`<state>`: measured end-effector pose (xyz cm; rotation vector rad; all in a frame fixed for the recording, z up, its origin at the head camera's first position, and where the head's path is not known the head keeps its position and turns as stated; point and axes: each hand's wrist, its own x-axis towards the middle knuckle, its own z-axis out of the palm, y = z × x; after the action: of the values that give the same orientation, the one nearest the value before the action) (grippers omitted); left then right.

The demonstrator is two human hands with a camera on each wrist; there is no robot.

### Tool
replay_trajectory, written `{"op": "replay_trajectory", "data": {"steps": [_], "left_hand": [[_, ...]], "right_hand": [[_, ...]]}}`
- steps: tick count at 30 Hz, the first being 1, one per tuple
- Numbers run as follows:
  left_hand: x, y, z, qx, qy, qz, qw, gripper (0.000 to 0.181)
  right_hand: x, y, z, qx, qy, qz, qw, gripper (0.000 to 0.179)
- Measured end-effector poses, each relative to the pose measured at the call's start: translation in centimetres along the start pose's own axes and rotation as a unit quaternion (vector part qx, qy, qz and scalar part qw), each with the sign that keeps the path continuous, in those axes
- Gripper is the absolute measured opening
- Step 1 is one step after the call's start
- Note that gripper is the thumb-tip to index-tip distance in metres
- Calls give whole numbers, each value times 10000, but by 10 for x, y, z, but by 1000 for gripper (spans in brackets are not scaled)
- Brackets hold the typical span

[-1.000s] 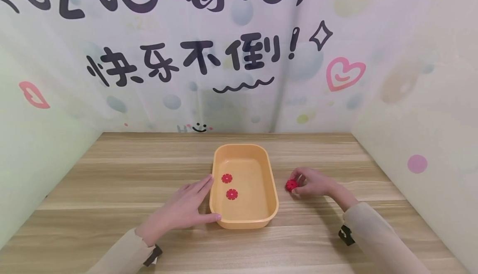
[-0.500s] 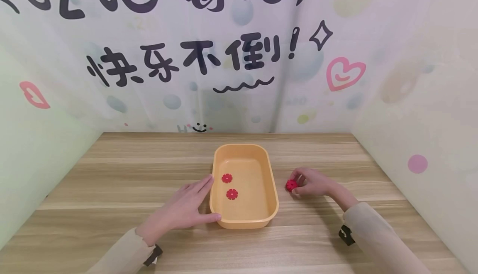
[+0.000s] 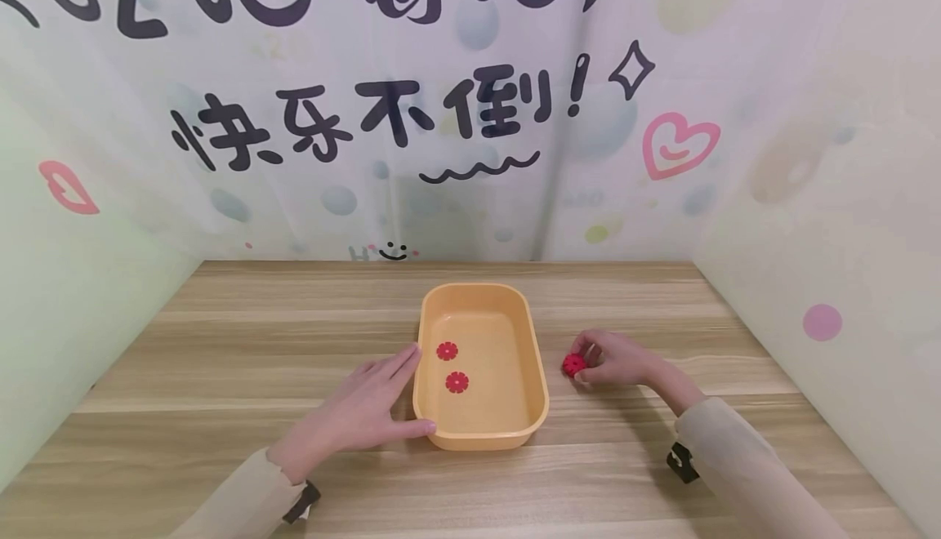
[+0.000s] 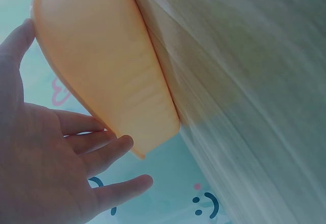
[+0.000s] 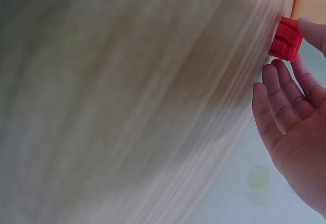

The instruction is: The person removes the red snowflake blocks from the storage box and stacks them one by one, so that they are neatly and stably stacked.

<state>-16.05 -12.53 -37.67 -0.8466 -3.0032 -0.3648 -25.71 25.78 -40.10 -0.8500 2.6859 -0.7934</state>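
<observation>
A shallow orange-yellow plastic tray with rounded corners stands on the wooden table. Two red notched discs lie flat on its floor, towards the left side. My left hand touches the tray's left rim, fingers extended and thumb near the front corner. In the left wrist view, the fingertips meet the rim of the tray. Right of the tray, my right hand pinches a short stack of red notched discs between thumb and fingers, low at the tabletop. Its other fingers stay loosely bent.
The wood-grain tabletop reaches back to a white printed curtain with black writing. Pale walls close in both sides. Each sleeve has a dark strap at the wrist.
</observation>
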Motion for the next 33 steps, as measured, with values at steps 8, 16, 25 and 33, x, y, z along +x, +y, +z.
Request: {"op": "replay_trajectory", "data": {"steps": [8, 16, 25, 33], "left_hand": [[0, 1, -1, 1, -17, -22, 10000, 97], [0, 1, -1, -23, -3, 13, 10000, 96], [0, 0, -1, 71, -23, 26, 10000, 97], [0, 2, -3, 42, -10, 31, 10000, 97]], "right_hand": [[-1, 0, 0, 58, 16, 13, 10000, 27], [-1, -6, -8, 316, -39, 104, 9994, 27], [15, -22, -37, 0, 535, -501, 9973, 26], [43, -56, -63, -205, 556, -714, 9957, 24]]}}
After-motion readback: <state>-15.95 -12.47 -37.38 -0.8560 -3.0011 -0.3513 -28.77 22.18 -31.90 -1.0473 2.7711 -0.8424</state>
